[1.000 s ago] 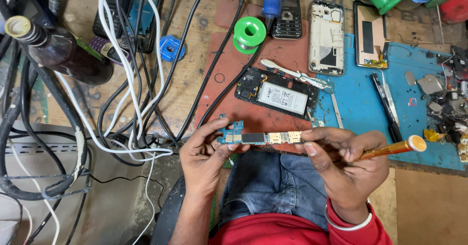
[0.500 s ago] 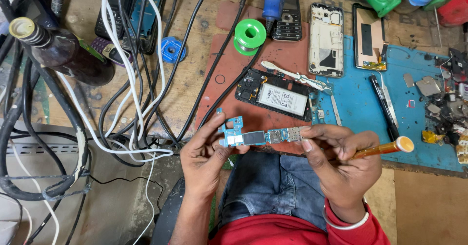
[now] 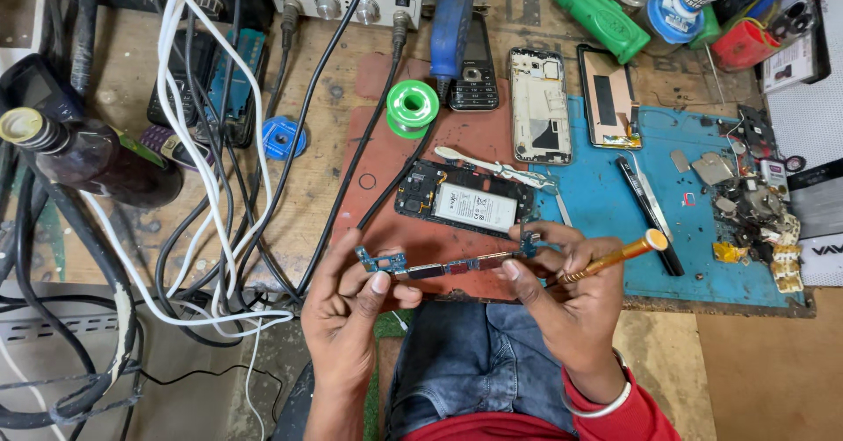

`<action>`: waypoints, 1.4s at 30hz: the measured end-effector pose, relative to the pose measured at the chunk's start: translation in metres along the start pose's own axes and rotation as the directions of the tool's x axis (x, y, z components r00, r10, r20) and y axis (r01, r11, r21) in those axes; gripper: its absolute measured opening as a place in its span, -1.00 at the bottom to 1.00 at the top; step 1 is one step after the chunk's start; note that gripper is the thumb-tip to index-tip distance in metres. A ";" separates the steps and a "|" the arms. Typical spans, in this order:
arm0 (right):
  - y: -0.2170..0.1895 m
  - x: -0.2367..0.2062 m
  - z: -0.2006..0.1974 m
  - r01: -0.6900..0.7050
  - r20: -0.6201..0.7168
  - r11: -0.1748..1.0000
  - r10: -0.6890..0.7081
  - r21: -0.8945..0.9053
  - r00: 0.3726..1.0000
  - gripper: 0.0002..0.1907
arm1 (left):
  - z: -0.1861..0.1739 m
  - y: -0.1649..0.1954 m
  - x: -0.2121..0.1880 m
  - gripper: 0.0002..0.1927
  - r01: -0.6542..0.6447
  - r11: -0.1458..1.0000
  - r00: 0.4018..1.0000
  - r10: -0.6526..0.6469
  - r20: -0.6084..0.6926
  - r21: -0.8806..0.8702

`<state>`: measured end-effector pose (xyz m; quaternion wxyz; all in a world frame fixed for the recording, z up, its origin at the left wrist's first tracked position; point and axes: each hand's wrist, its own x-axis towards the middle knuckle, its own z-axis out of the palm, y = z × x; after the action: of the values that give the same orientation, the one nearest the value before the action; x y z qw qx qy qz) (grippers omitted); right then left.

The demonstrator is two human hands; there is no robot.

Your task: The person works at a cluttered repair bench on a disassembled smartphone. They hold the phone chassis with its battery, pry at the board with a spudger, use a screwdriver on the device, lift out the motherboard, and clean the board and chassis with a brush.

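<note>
Circuit board (image 3: pixel 443 266): long, narrow strip with blue ends, held level between both hands over the near edge of the red mat (image 3: pixel 386 204), above the person's lap.
Left hand (image 3: pixel 351 314): fingers closed on the board's left end, thumb pressed on its near edge.
Right hand (image 3: pixel 571 287): fingertips pinch the board's right end; the same hand also grips an orange-handled screwdriver (image 3: pixel 615 257), whose handle points out to the right.
Opened phone (image 3: pixel 465 200): lies on the red mat just beyond the board, back off, battery showing.
White plastic pry tool (image 3: pixel 483 164): rests along the far edge of the opened phone.
Green solder spool (image 3: pixel 412 106): on the red mat, further back.
Blue mat (image 3: pixel 615 213): right of the red mat; carries black tweezers (image 3: pixel 650 213) and loose small parts at its right side.
Two phone frames (image 3: pixel 571 103): side by side at the blue mat's far edge.
Dark bottle (image 3: pixel 79 156): lies on its side at far left among cables.
</note>
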<state>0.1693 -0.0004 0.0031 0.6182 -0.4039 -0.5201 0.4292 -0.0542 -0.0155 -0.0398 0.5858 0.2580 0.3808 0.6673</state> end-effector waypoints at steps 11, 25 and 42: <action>0.016 -0.001 -0.020 0.070 0.090 0.987 -0.083 0.141 0.992 -0.78 | -0.003 -0.006 0.002 -0.79 -0.129 0.991 0.981 0.132 0.139 -0.035; 0.028 0.000 -0.020 0.097 0.033 0.969 -0.107 0.226 0.994 -0.70 | -0.005 -0.008 0.002 -0.79 -0.118 0.993 0.983 0.120 0.138 -0.024; 0.034 -0.004 -0.024 0.140 -0.019 0.959 -0.139 0.246 0.990 -0.65 | 0.004 -0.001 0.000 -0.81 -0.070 0.998 0.995 0.070 0.076 0.002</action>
<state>0.1886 0.0051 -0.0331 0.6926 -0.2865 -0.4896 0.4456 -0.0503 -0.0150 -0.0388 0.5755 0.2976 0.3508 0.6761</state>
